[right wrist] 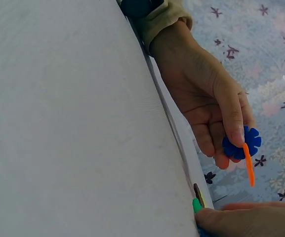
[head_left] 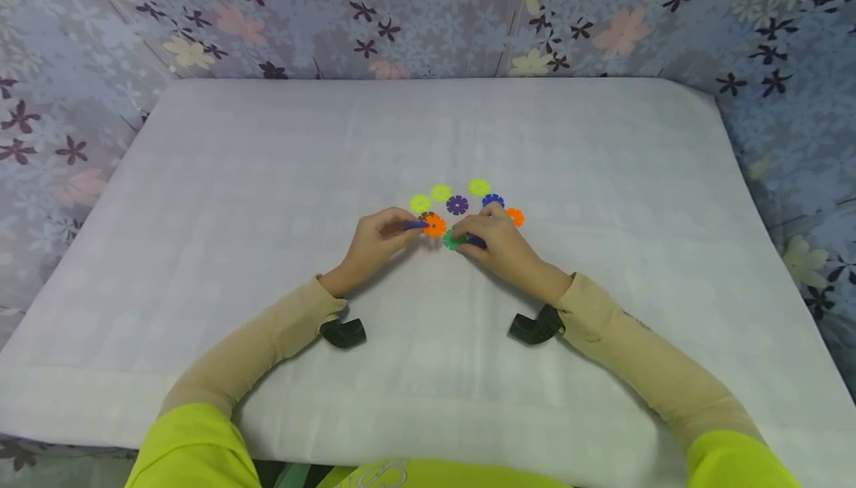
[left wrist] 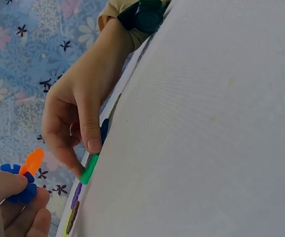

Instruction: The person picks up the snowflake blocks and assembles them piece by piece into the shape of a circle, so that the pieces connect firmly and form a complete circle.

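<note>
My left hand (head_left: 374, 243) pinches a blue snowflake disc (right wrist: 251, 143) between thumb and fingers. An orange snowflake disc (head_left: 434, 225) is slotted edgewise into that blue one, and the pair is held above the table. On the right, my right hand (head_left: 500, 239) has its thumb and a finger at opposite edges of a green snowflake disc (left wrist: 90, 169), which lies low at the tabletop. Partly hidden under the right palm is a dark blue disc (head_left: 477, 241). A brown disc (head_left: 425, 216) shows behind the orange one.
Beyond the hands lie several loose discs: yellow-green ones (head_left: 441, 192), a purple one (head_left: 458, 205), a blue one (head_left: 493, 200) and an orange one (head_left: 516, 217). A white cloth covers the table (head_left: 281, 154). Black wrist straps (head_left: 344, 333) hang by both sleeves.
</note>
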### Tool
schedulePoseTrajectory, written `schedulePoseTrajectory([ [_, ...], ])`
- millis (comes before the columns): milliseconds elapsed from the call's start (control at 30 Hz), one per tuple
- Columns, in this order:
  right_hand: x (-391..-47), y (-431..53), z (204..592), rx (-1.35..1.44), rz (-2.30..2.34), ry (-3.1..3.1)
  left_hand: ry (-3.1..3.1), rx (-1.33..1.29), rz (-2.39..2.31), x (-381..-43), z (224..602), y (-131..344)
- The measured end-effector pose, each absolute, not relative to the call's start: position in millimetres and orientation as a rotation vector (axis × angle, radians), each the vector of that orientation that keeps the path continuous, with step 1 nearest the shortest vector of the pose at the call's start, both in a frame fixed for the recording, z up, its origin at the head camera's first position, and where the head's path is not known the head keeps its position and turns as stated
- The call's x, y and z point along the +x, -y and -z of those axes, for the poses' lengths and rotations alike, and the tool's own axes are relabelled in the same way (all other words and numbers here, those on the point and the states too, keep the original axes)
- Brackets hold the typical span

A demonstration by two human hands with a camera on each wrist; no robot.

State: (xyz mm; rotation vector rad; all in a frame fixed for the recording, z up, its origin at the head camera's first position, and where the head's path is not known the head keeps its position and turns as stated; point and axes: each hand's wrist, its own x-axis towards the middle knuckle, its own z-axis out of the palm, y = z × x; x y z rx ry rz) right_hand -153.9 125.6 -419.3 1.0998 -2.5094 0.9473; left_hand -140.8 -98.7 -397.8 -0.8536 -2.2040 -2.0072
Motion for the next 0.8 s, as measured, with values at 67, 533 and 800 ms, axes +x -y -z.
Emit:
schedulePoseTrajectory([
  [67,-152,-125,419,1.024,-1.052,2.532,2.208,-0.848,2.019,-140,398,99],
  [533,-144,-121,406,0.897,-1.827,2.291,2.274,-0.831,2.052,-139,396,99],
  [800,-138,-120,397,0.875,-2.027,2.219,2.282,-0.692,2.181,-147,417,98],
])
